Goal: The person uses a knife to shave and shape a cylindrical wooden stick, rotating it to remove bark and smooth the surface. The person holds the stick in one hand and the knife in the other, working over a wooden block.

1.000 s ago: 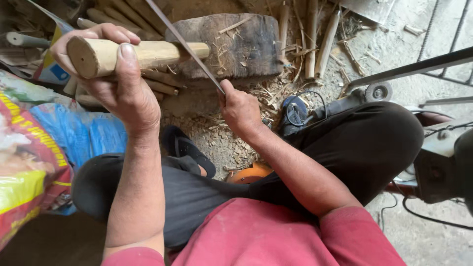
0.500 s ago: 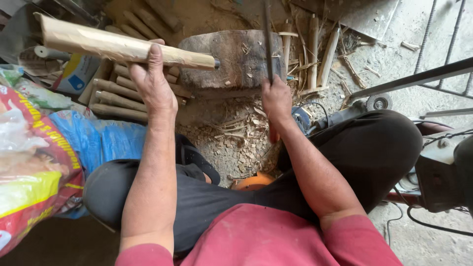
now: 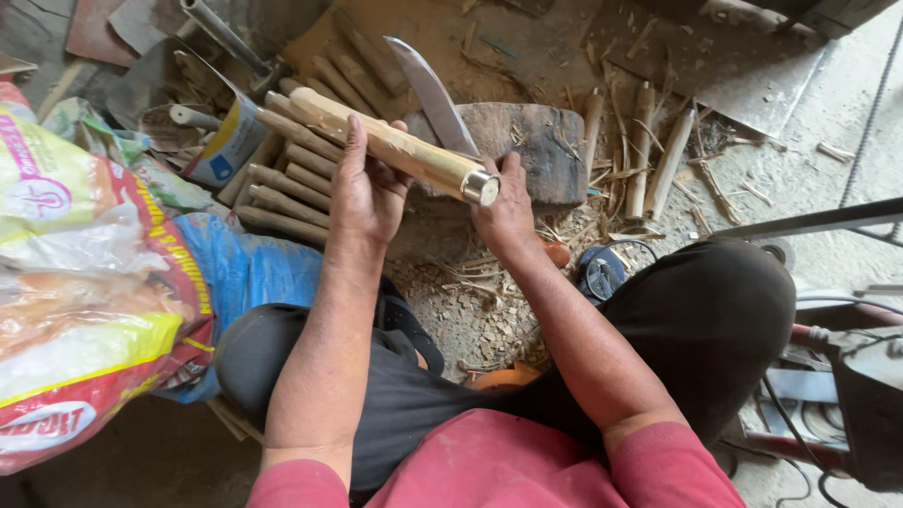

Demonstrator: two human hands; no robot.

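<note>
Since half a second ago, the wooden handle (image 3: 390, 146) has swung down to slant from upper left toward the right hand (image 3: 505, 209), its metal-capped end (image 3: 483, 186) now beside that fist. The left hand (image 3: 362, 193) is wrapped closed around its middle, holding it above the wooden block (image 3: 536, 150). The right hand is clenched on a knife (image 3: 433, 94), blade pointing up behind the handle. Judging by the chips on the floor (image 3: 470, 315), shaping is under way; a next cut would need the blade brought onto the wood. More rough handles (image 3: 282, 183) lie stacked left, by bright sacks (image 3: 85, 282).
</note>
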